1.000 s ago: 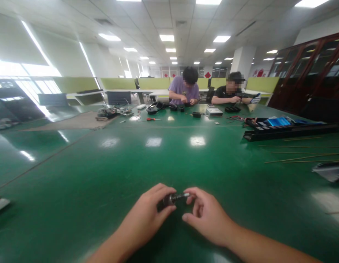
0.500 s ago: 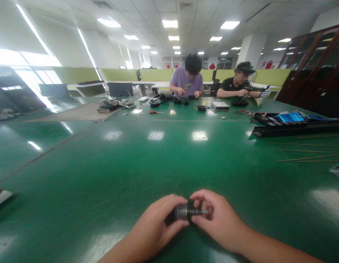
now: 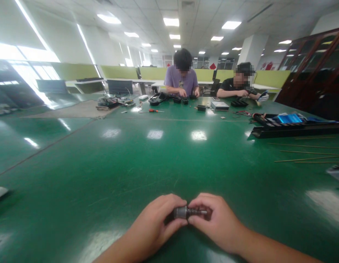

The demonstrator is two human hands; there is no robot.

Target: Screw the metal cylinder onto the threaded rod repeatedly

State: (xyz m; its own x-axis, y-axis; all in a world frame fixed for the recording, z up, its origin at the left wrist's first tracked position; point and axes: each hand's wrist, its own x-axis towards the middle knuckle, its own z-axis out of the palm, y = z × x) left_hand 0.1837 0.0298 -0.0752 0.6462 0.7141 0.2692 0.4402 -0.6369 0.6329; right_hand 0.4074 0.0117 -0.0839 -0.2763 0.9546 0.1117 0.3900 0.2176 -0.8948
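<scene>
Head view: left hand [image 3: 155, 223] closed around the thick end of a small metal cylinder [image 3: 181, 212], right hand [image 3: 217, 221] pinching its thin shaft end, both low over the green tabletop [image 3: 158, 164] at the near edge. Cylinder lying level between the two hands, just above the tabletop. Far across the tabletop from the cylinder, two seated people [image 3: 181, 78] busy with small parts. Well to the right of the cylinder, a long black tray [image 3: 295, 129] and thin sticks [image 3: 309, 151]. Far beyond the cylinder, a red screwdriver [image 3: 155, 110].
</scene>
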